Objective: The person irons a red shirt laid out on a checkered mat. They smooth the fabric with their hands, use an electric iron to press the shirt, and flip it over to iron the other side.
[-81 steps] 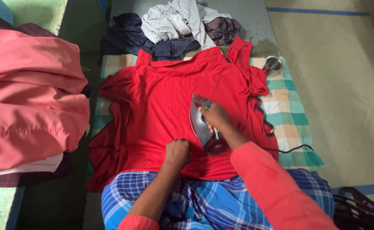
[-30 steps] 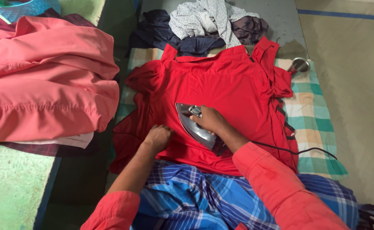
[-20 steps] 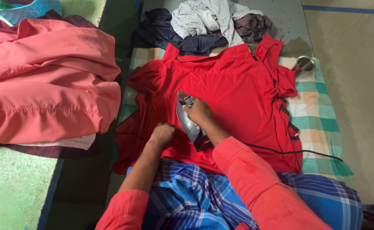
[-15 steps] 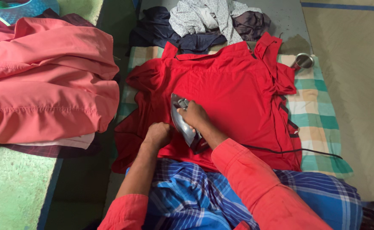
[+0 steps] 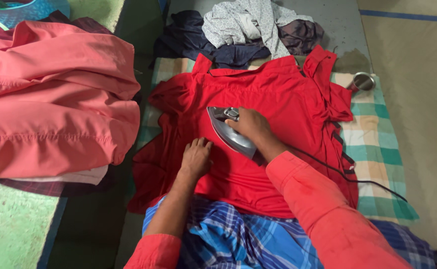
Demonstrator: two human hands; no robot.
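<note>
A red shirt (image 5: pixel 273 94) lies spread flat on a checked green and cream cloth (image 5: pixel 378 144). My right hand (image 5: pixel 251 125) grips the handle of a grey electric iron (image 5: pixel 226 132), whose sole rests on the shirt's middle. Just left of the iron, my left hand (image 5: pixel 195 157) presses flat on the red fabric, fingers together. The iron's black cord (image 5: pixel 358 177) trails off to the right across the cloth.
A pile of salmon-pink garments (image 5: pixel 54 104) lies at the left. Dark and pale patterned clothes (image 5: pixel 248 30) are heaped behind the shirt. A small metal cup (image 5: pixel 362 81) stands at the cloth's far right corner. Blue checked fabric (image 5: pixel 238 239) covers my lap.
The iron has slid leftward and a little up across the shirt. My left hand has moved with it and stays pressed on the fabric beside it.
</note>
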